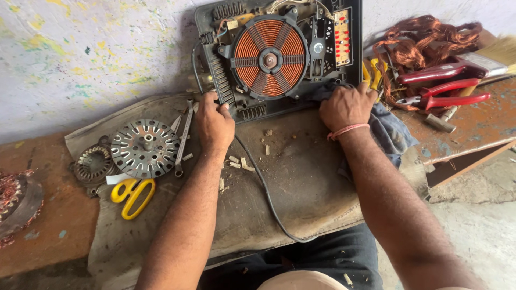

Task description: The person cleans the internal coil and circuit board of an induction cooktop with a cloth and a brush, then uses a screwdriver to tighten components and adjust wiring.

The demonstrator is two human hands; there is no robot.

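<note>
Both hands sit on the near edge of the opened induction cooker (279, 56), which stands tilted up against the wall at the far side of the bench. From where I watch, my left hand (214, 122) curls over the cooker's lower left corner, fingers folded around the black plastic rim. My right hand (345, 106) presses on the lower right corner, fingers bent over a dark blue cloth (389, 131) that lies bunched between that hand and the casing; whether it pinches the cloth or just pushes on it, I cannot tell. A pink band (346, 130) circles the right wrist.

The cooker lies just ahead of both hands, spanning the gap between them, with its copper coil (270, 59) facing me and a control board with red parts (342, 37) to the coil's right. A grey cord (263, 185) runs from the casing down between my forearms.

Outward to the left, on the worn mat (301, 182), rest a round slotted metal disc (145, 148), a smaller wound stator (93, 166) and yellow-handled scissors (133, 196). To the right lie red-handled pliers (449, 96), a tangle of copper wire (424, 37) and a brush (497, 53).
</note>
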